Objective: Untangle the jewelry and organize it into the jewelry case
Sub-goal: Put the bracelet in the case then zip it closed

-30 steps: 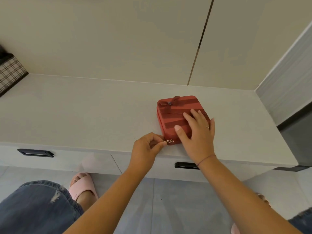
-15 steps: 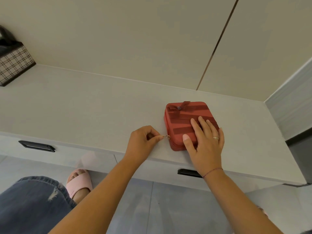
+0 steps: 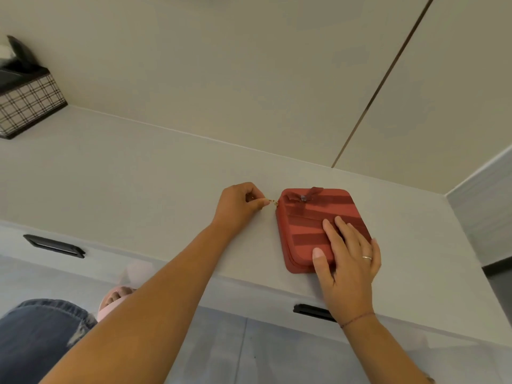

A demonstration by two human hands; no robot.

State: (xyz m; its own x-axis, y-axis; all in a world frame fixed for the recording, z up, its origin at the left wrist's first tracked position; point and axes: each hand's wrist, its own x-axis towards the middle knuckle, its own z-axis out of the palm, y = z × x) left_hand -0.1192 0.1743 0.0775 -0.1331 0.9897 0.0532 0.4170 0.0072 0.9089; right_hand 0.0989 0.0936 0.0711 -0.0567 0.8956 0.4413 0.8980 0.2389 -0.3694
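Red rounded jewelry case (image 3: 310, 225) lies under the flat right hand (image 3: 347, 259); left hand (image 3: 238, 206) pinches its seemingly metal zipper pull (image 3: 273, 201).

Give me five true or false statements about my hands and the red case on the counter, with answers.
1. The left hand pinches the zipper pull at the red case's far left corner. True.
2. The right hand grips the case's bow. False: it lies flat on the lid.
3. The case lies wide open. False: its lid is down.
4. A plaid box sits at the counter's far left. True.
5. The ring is on the left hand. False: the right hand wears it.
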